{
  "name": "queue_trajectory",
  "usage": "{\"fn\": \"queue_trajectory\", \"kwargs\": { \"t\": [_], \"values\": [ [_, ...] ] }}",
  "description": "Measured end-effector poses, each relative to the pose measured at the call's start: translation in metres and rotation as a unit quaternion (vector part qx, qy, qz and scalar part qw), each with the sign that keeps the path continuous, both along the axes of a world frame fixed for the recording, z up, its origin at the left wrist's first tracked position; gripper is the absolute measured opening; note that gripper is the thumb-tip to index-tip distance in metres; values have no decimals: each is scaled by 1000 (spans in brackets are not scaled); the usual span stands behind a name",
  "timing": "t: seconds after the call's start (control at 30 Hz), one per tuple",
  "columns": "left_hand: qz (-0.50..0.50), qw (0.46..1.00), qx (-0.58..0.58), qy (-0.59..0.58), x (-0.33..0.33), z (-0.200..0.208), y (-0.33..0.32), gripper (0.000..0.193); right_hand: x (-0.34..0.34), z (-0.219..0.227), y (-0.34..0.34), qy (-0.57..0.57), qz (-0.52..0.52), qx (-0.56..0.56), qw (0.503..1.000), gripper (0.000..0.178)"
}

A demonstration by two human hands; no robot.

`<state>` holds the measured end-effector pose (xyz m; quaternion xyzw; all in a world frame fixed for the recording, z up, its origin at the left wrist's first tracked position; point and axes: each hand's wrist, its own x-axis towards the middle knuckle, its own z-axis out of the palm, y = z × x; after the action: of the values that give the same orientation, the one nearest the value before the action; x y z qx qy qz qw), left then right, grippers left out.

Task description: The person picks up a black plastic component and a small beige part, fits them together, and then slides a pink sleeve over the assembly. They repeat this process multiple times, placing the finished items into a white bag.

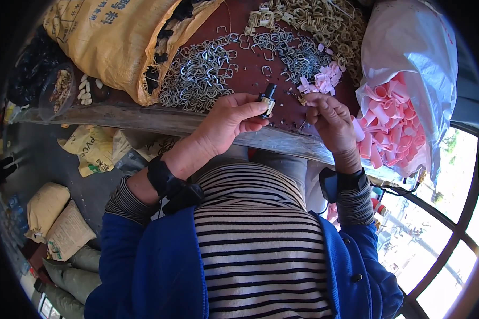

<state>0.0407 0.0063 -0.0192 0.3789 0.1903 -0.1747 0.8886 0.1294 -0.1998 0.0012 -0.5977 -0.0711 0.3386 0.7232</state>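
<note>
My left hand (226, 119) holds a small black cylindrical part (270, 94) with a pale gold band round its middle, gripped between thumb and fingers above the table's near edge. To its right, my right hand (332, 123) is closed in a pinch; what sits at its fingertips is too small to name. Just beyond that hand lies a little heap of thin pink pieces (324, 80). Bent U-shaped metal pieces (197, 74) are piled to the left, beyond my left hand. Another pile of smaller metal pieces (298, 56) lies farther back.
A yellow woven sack (106, 45) with black pieces at its mouth lies at the far left. Cream-coloured clips (324, 18) are heaped at the back. On the right, a white plastic bag (410, 42) spills pink tube-like pieces (391, 127). A clear tub (57, 93) stands at the left edge.
</note>
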Motion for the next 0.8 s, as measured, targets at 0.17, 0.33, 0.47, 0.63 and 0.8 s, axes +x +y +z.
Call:
{"fn": "queue_trajectory", "kwargs": {
  "t": [0.17, 0.33, 0.47, 0.63, 0.8],
  "values": [
    [-19, 1000, 1, -12, 1, 4, -3, 19, -15, 5, 16, 16, 53, 31, 998, 28],
    [-42, 999, -6, -21, -1, 4, -6, 21, -20, 14, 26, -75, 118, -1, 990, 32],
    [-58, 998, -9, -32, -1, 5, -8, 22, -23, 10, 27, -123, 96, -11, 988, 31],
    [-40, 999, -15, -25, -1, 5, -10, 22, -34, 12, 31, -169, 53, -67, 982, 30],
    [-21, 999, -31, -16, 0, 4, -16, 21, -44, 11, 34, -247, 61, -125, 959, 27]
  ]
}}
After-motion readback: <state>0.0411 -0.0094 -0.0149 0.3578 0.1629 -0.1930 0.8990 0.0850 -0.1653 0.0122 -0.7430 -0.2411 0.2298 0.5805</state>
